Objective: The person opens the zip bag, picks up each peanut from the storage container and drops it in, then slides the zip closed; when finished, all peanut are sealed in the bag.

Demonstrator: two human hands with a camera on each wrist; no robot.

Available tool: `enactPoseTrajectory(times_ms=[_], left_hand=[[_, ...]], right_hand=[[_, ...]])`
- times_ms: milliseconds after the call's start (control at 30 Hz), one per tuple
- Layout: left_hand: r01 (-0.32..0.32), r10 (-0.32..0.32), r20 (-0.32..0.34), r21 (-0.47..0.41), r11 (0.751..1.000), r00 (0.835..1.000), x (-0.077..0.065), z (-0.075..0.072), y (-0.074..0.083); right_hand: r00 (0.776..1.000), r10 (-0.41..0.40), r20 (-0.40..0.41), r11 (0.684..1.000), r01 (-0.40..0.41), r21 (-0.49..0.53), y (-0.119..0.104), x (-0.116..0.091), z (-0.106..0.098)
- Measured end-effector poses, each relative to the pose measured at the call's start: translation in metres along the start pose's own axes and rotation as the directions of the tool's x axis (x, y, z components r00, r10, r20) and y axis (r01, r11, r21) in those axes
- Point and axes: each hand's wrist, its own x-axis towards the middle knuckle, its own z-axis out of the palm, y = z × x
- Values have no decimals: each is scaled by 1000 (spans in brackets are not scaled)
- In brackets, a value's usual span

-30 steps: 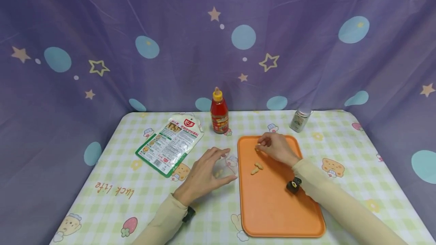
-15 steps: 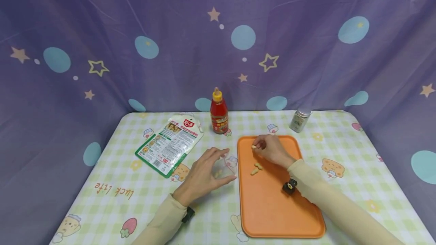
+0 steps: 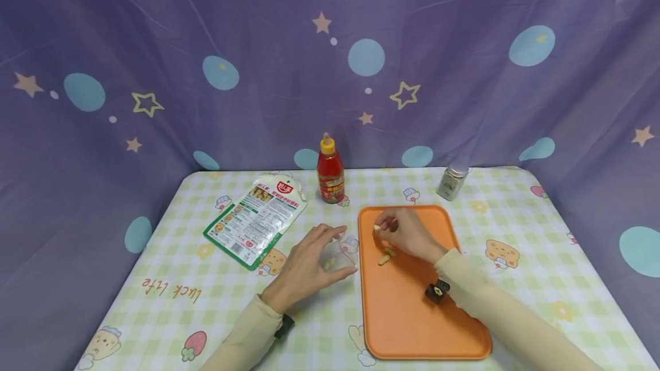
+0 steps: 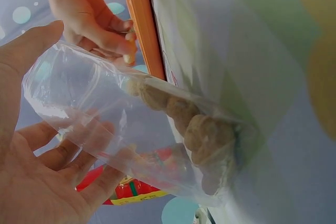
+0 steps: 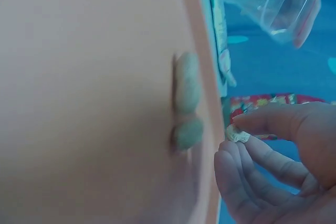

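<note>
Just right of the frame's lower centre, a peanut [image 3: 377, 227] is pinched by the right grip [image 3: 408, 233] over the upper left of the tray [image 3: 423, 319], where two nuts [image 3: 384, 259] are seen. At lower centre, a clear cup [image 4: 79, 85] containing more nuts [image 4: 184, 116] is encircled by the left grip [image 3: 304, 268].

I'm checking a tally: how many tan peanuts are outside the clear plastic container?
3: two tan peanuts lie close together on the orange rectangular plastic tray, and the bare right hand pinches another peanut. More could be hidden.
</note>
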Motion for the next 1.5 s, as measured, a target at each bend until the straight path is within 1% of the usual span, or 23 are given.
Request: enactPoseTrajectory(times_ms=[133,500,633,867,1100,1233,1367,1500], left_hand=[[-6,6,-5,5,1000,1000,-1,0,-1],[-21,21,-19,9,1000,1000,-1,1,0],[-31,31,-21,8,1000,999,0,0,1],[-42,42,-24,7,999,999,0,1,0],[-31,31,-5,10,999,999,1,0,0],[-38,38,-7,18,999,999,1,-1,1],[-46,46,-12,20,999,999,1,-1,0],[-33,33,-10,15,999,999,0,-1,0]], right_hand=[[1000,-19,2,999,19,25,-14,-5,1],[991,-131,-32,988,133,75,-48,-18,6],[988,-152,-29,985,154,79,-57,-21,6],[982,-187,10,981,186,62,-65,-24,11],[974,-220,50,974,216,74,-69,-26,14],[970,-230,78,971,224,84,-71,-28,15],[970,-228,85,972,221,83,-72,-29,15],[975,-211,76,976,205,77,-74,-32,12]])
